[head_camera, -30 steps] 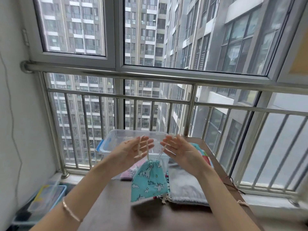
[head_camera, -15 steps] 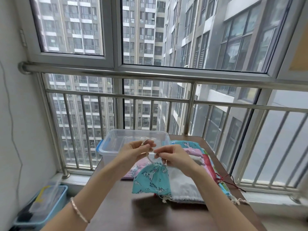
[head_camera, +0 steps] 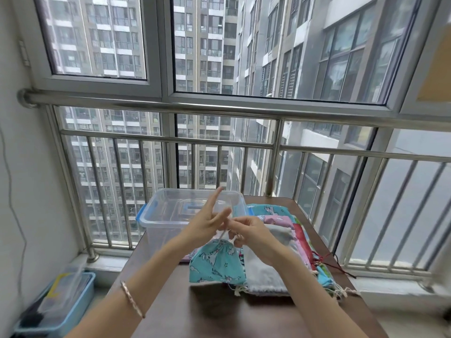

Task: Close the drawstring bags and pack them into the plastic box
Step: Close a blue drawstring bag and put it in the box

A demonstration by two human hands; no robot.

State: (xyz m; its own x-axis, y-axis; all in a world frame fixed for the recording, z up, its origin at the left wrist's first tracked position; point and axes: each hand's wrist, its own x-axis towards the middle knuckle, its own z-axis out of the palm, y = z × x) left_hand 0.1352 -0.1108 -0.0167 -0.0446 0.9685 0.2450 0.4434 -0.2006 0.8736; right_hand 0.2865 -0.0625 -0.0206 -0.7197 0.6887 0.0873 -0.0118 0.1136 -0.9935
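Dark brown table (head_camera: 219,313) stands beside a steel railing (head_camera: 219,109) below a grey window frame (head_camera: 167,57); high-rise blocks (head_camera: 210,45) fill the view outside. Lower left, on the floor: blue bin (head_camera: 79,309) w/ misc. items. A thin cable (head_camera: 11,191) runs down the white wall (head_camera: 36,191).

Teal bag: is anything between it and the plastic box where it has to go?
Nothing visible blocks it. The plastic box looks open on top, just behind the teal bag. Only the left hand and the right hand, pinching its cord, are in between.
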